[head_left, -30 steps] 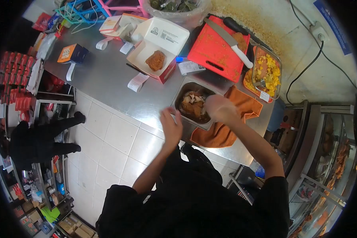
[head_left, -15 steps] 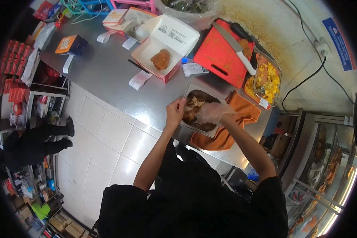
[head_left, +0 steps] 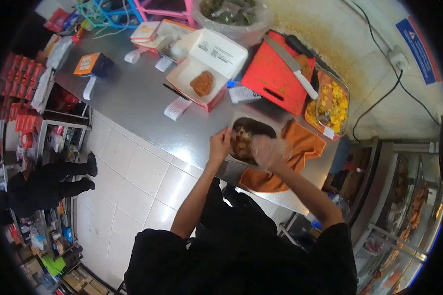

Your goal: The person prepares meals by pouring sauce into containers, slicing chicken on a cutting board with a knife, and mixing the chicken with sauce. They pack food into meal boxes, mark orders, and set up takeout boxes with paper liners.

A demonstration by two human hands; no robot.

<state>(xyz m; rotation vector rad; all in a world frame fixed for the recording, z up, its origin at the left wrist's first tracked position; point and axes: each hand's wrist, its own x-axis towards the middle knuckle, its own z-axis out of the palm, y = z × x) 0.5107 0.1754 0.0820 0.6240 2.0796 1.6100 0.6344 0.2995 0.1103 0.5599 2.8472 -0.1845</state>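
A rectangular metal pan (head_left: 255, 122) stands near the front edge of the counter, with brown cooked pieces of food (head_left: 243, 142), perhaps meat, inside. My left hand (head_left: 220, 145) is closed on the pan's left rim. Over the pan's right side is my right hand (head_left: 269, 151) in a clear plastic glove, smeared by motion. Its fingers are hard to make out, and whether it holds any food is hidden. An orange-brown cloth (head_left: 300, 145) lies beside and partly under that arm.
An open box (head_left: 182, 81) holds a fried brown piece (head_left: 202, 83). Behind the pan lie a red cutting board (head_left: 258, 69) and a knife (head_left: 291, 64). A tray of chopped yellow food (head_left: 333, 105) stands right. Another person's legs (head_left: 76, 177) show at left.
My gloved right hand has shifted slightly downward and turned over the pan. My left hand stays at the rim. The whole view has moved a little.
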